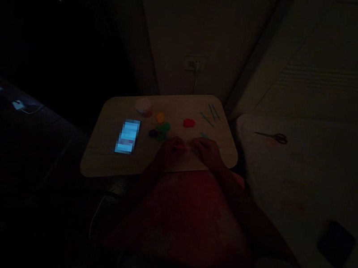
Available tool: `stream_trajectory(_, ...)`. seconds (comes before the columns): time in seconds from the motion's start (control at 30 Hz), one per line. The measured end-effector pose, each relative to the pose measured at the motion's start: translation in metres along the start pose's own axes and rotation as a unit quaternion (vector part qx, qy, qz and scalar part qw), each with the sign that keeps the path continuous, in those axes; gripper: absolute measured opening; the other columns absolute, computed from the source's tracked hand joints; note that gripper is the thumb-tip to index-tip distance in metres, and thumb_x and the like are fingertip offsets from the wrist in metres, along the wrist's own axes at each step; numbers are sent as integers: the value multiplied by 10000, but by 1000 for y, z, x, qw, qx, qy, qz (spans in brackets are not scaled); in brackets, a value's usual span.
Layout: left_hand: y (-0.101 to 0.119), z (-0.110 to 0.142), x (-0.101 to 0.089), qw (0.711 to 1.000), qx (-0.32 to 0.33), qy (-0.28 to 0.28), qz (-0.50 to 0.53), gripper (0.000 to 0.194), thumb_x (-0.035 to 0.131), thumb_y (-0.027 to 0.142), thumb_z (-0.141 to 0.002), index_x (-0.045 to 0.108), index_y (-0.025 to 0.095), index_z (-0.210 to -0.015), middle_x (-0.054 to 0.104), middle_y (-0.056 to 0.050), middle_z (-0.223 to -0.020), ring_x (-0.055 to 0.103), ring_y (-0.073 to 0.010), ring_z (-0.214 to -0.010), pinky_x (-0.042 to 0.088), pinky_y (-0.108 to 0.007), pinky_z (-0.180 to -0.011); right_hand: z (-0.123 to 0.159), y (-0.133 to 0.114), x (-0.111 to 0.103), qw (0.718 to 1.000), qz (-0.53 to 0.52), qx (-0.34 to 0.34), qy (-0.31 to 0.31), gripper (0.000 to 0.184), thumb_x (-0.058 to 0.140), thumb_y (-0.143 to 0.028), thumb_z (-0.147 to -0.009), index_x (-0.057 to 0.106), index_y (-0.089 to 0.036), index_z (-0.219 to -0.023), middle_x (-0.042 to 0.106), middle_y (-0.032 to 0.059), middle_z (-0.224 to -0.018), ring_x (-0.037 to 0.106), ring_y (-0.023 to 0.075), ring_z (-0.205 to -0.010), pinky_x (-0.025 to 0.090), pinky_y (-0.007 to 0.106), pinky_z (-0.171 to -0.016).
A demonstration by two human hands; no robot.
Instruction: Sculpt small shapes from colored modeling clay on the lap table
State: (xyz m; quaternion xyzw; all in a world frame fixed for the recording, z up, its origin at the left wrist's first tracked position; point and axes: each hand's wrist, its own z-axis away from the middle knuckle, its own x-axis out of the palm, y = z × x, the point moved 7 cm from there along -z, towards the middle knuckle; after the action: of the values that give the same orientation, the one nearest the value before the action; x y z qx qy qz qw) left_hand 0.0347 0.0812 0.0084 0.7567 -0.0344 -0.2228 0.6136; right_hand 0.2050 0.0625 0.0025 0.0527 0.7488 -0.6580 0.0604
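Note:
In dim light, my left hand (172, 146) is closed around a small pinkish-red piece (181, 147) low over the small table (103, 162). My right hand (207, 151) rests just to its right, fingers curled down; whatever they pinch is too dark to make out. Beyond the hands lies a bright red lump (189, 123), perhaps modelling clay. Left of it are a green piece (164, 129), a dark purple lump (153, 133) and an orange-yellow lump (160, 117). One teal stick (204, 135) lies right behind my right hand.
A lit phone (127, 136) lies on the table's left, with a pale tub (143, 106) behind it. Several thin teal sticks (214, 112) lie at the back right. Scissors (272, 136) rest on the pale surface at right. A plugged socket (194, 63) is on the wall.

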Motion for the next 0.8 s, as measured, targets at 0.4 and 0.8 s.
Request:
stream_trajectory(0.4, 5, 0, -1, 1000, -6, 3, 4, 247, 712, 391, -800, 582, 182, -783, 577, 28, -702, 505, -116, -654, 388, -221, -594, -3, 0, 4, 999, -35, -36, -8, 396, 575, -537, -950, 734, -189, -1052, 745, 59, -839, 676, 162, -668, 547, 295, -652)
stream_trajectory(0.8, 7, -1, -2, 1000, -13, 4, 3, 303, 724, 442, -788, 579, 177, -767, 573, 29, -701, 511, -115, -656, 401, -225, -604, 1, -2, 3, 1000, -10, 11, -5, 272, 731, -436, -820, 610, -201, -757, 653, -4, -572, 574, 128, -491, 423, 232, -492)
